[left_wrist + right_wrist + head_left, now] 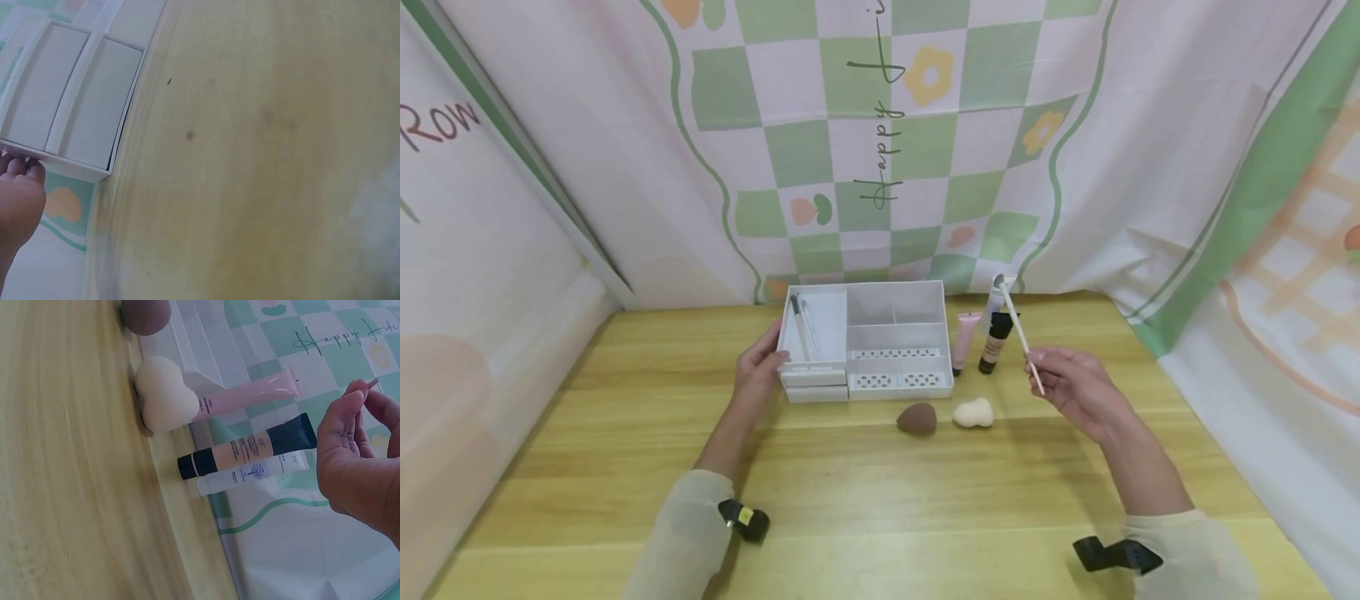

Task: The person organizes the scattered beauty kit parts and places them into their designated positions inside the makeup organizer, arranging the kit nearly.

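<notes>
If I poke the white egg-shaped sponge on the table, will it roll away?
Probably a wobble, not a long roll: the white sponge has a pinched, gourd-like shape and lies on the flat wooden table. It looks soft and light, so a poke would likely squash or scoot it, perhaps toward the brown sponge beside it.

Table (587,467) – pale wood, smooth; organizer (895,312) – matt white plastic; backdrop (625,167) – printed cloth, creased.
</notes>
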Tool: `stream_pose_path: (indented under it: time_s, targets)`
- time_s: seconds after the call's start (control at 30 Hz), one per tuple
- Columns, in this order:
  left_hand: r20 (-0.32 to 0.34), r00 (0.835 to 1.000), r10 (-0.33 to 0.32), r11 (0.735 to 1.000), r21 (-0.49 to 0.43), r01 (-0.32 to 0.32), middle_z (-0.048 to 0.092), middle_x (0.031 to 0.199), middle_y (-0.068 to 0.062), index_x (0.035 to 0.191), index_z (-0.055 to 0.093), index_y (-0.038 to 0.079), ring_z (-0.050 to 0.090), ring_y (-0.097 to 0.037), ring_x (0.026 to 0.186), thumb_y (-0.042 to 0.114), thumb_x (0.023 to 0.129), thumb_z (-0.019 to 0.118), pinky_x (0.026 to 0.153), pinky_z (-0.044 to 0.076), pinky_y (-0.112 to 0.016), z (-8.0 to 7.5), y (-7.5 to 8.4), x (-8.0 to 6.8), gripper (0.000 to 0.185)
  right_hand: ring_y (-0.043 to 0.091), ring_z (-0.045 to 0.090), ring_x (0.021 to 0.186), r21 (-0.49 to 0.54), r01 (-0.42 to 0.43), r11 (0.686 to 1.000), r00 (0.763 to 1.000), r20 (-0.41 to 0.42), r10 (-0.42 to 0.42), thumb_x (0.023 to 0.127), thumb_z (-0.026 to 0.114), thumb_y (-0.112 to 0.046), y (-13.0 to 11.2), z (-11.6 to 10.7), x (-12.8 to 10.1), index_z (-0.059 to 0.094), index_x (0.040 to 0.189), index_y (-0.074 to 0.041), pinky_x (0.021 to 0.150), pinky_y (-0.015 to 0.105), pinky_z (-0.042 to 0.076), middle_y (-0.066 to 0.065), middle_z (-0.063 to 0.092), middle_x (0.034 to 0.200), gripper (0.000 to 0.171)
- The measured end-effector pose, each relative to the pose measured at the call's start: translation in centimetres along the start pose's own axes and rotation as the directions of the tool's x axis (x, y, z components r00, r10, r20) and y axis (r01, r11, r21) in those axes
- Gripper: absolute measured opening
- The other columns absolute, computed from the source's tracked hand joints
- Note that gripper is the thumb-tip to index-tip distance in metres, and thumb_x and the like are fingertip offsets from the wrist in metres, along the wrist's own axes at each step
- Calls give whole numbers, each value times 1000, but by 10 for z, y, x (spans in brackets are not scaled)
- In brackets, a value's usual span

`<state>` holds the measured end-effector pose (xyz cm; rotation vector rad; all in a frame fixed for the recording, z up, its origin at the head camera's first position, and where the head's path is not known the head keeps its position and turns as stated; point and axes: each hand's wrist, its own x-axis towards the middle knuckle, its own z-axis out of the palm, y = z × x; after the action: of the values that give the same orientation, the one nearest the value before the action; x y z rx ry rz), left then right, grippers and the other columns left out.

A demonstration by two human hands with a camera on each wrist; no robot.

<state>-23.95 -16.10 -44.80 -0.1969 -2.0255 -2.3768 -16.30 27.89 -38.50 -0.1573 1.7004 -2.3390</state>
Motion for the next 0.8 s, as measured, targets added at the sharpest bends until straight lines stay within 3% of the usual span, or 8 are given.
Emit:
stream_pose_path:
  time_s: [0.43,0.8]
  targets:
    - [16,1000,-8,1000,-3,8,24,170,-10,157,30,1,23,-25,159,-3,98,45,129,25,-36,-1,0,-1,61,5,65,73,19,13,1000,997,71,-15,106,46,-6,-2,19,9,74,97,-10,66,16,56,-4,73,84,30]
    - [20,1000,-4,1000,-16,4,25,169,-9,157,31,2,26,-25,157,-3,98,45,124,33,-30,0,1,0,61,5,66,75,73,17,997,993,116,-26,106,45,-6,2,30,15,75,100,-10,68,15,57,-4,74,89,30]
